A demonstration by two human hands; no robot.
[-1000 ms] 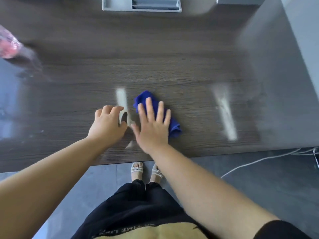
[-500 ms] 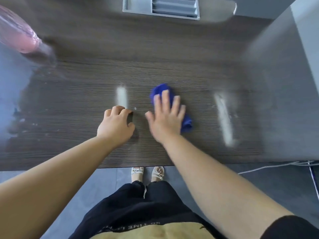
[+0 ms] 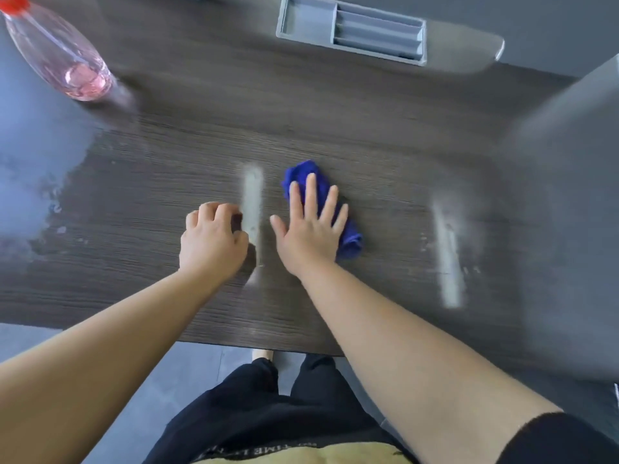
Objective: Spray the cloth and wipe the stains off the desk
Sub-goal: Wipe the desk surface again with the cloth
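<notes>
A crumpled blue cloth (image 3: 301,175) lies on the dark wood desk (image 3: 368,135). My right hand (image 3: 310,229) presses flat on it with straight, spread fingers. My left hand (image 3: 211,242) rests on the desk beside it with fingers curled, holding nothing. Between the hands runs a pale streak (image 3: 252,202). A second pale streak (image 3: 449,259) lies to the right. A clear spray bottle (image 3: 60,55) with pink liquid and a red top stands at the far left.
A grey recessed cable tray (image 3: 351,28) sits at the desk's back edge. A grey partition (image 3: 569,195) bounds the right side. A blurry pale patch (image 3: 30,182) covers the desk's left part. The front edge is close to my legs.
My right hand slid the cloth to the right, away from the middle streak. The view tilted up, bringing the spray bottle into sight. My left hand stayed curled on the desk.
</notes>
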